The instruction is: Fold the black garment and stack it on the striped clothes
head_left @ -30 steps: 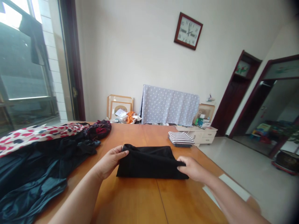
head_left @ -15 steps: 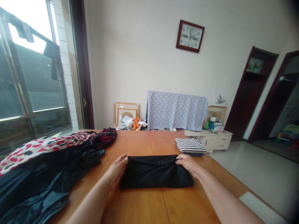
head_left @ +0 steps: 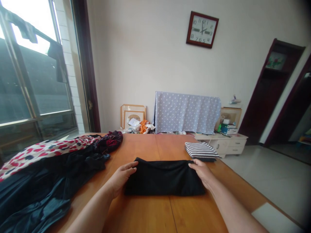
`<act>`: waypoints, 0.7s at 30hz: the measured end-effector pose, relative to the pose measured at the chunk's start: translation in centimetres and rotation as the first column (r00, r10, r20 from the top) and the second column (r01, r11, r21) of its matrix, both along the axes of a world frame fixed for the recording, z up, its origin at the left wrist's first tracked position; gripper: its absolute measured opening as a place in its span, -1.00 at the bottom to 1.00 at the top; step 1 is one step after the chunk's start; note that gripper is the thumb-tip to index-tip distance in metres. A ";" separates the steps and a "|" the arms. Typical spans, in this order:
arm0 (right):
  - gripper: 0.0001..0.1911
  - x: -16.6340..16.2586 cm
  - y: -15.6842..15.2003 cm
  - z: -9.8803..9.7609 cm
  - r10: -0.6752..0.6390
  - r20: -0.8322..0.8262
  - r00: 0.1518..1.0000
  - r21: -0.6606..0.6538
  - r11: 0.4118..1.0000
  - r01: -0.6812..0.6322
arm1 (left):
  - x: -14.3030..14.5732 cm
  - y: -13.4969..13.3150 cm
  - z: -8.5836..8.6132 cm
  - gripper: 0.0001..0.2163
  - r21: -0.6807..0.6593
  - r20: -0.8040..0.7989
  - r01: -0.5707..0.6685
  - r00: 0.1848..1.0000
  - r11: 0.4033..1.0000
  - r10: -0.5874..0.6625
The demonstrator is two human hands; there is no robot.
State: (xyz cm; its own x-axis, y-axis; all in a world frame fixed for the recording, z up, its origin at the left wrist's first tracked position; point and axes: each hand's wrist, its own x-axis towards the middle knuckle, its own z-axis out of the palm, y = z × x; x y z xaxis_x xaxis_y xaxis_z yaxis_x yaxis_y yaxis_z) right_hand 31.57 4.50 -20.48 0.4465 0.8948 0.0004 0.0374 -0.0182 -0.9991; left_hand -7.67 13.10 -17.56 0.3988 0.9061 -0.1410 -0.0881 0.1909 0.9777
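A folded black garment (head_left: pixel 165 179) lies in front of me on the wooden table (head_left: pixel 145 213); its exact kind does not show. My left hand (head_left: pixel 123 174) pinches its far left corner between thumb and fingers. At the far right corner, my right hand (head_left: pixel 200 170) grips the edge the same way. The far edge sags slightly between the two hands, while the near edge rests on the wood. Beyond my right hand sits a folded black-and-white striped garment (head_left: pixel 201 150), with dark cloth under it.
Along the table's left side lie a loose dark garment (head_left: pixel 46 181), a white cloth with red spots (head_left: pixel 46 149) and a dark red patterned cloth (head_left: pixel 113 140). Behind the table, a polka-dot cloth (head_left: pixel 187 111) covers something beside a white cabinet (head_left: pixel 234 147).
Both hands have drawn the garment's far edge a little wider and tauter, and its left corner stands higher. My view has shifted slightly.
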 end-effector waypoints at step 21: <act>-0.67 1.6 1.3 -2.0 -0.061 0.847 0.527 -0.035 0.985 0.170 | 0.3 0.2 -1.2 -0.28 0.395 -0.541 0.077 0.825 0.916 0.164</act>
State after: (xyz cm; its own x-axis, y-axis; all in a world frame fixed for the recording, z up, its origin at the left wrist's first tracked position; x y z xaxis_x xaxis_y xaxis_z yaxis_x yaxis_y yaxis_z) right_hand 33.15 5.78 -22.52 0.3872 0.8542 0.3472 0.8484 -0.1826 -0.4969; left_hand -7.36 13.28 -18.80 0.3194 0.9469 0.0370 0.4899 -0.1984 0.8489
